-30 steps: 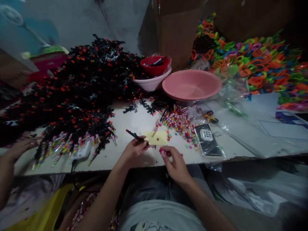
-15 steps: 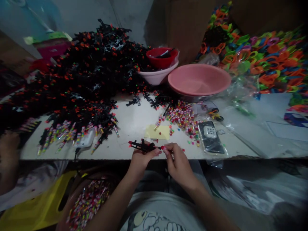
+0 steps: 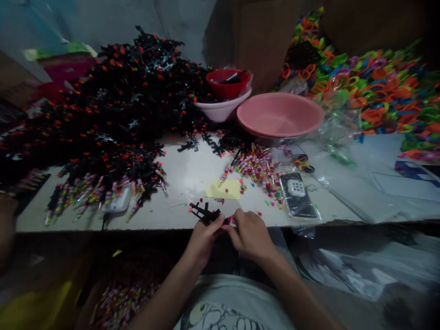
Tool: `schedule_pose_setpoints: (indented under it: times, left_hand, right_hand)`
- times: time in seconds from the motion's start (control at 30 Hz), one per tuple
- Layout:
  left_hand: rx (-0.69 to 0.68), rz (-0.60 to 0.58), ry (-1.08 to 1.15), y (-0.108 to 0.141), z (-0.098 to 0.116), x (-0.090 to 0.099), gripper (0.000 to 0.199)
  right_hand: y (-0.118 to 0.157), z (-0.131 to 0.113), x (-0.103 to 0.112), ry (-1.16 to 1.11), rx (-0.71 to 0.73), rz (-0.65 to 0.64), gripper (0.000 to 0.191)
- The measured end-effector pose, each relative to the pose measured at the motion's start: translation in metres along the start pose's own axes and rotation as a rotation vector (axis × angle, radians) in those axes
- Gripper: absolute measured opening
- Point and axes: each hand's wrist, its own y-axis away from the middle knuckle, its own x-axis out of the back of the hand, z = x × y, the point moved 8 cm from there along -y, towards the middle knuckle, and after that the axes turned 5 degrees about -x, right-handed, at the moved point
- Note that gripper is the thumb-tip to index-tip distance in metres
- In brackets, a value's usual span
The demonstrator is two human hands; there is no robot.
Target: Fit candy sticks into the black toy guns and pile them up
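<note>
My left hand (image 3: 203, 236) is closed around the rear of a black toy gun (image 3: 206, 211), whose red-tipped muzzle points left over the table's front edge. At the gun's back end, my right hand (image 3: 253, 233) pinches a small pink piece (image 3: 231, 220) between thumb and fingers. My fingers partly hide this piece, and whether it is fixed to the gun I cannot tell. Ahead of my hands a yellow paper (image 3: 227, 190) lies on the table, with a candy-filled tube (image 3: 223, 175) across its edge. More colourful tubes (image 3: 256, 162) are heaped behind it.
A large heap of black toy guns (image 3: 137, 87) covers the back left; several with tubes attached (image 3: 82, 195) lie nearer. Pink basin (image 3: 280, 114), red bowl (image 3: 228, 82) and bagged phone (image 3: 297, 195) stand or lie to the right. Another person's hand (image 3: 7, 224) is far left.
My right fingers have closed in on the gun's rear end with the pink piece, and both hands are nearer together. The other person's hand has shifted. The view has moved slightly.
</note>
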Motion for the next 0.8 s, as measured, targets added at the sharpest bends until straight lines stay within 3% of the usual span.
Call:
schedule_pose_setpoints:
  times: [0.23, 0.33, 0.4, 0.47, 0.5, 0.57, 0.67, 0.73, 0.8]
  left_hand:
    - [-0.025, 0.045, -0.036, 0.000, -0.001, 0.010, 0.031]
    - [-0.056, 0.119, -0.169, -0.010, 0.016, 0.030, 0.043]
    - [-0.129, 0.200, -0.361, -0.018, 0.047, 0.053, 0.053]
    - [-0.276, 0.297, -0.606, -0.024, 0.096, 0.080, 0.058]
    - [-0.366, 0.360, -0.756, -0.025, 0.124, 0.093, 0.056]
    - [-0.422, 0.521, -1.168, -0.026, 0.175, 0.119, 0.046]
    - [-0.336, 0.816, -1.680, -0.027, 0.239, 0.155, 0.040]
    - [-0.235, 0.904, -1.793, -0.032, 0.267, 0.178, 0.042]
    - [-0.176, 0.907, -1.814, -0.037, 0.285, 0.195, 0.045]
  right_hand:
    - [-0.005, -0.010, -0.010, -0.009, 0.067, -0.053, 0.029]
    - [-0.016, 0.003, -0.008, -0.096, 0.050, -0.059, 0.032]
    - [-0.025, 0.030, 0.000, -0.088, -0.044, -0.001, 0.040]
    - [-0.033, 0.067, 0.009, 0.018, -0.207, 0.074, 0.040]
    - [-0.036, 0.084, 0.013, 0.080, -0.283, 0.103, 0.036]
    - [-0.042, 0.111, 0.017, 0.168, -0.381, 0.120, 0.031]
    - [-0.052, 0.123, 0.013, 0.218, -0.373, 0.060, 0.027]
    - [-0.057, 0.119, 0.007, 0.251, -0.329, 0.011, 0.025]
    - [-0.061, 0.110, 0.002, 0.279, -0.285, -0.015, 0.024]
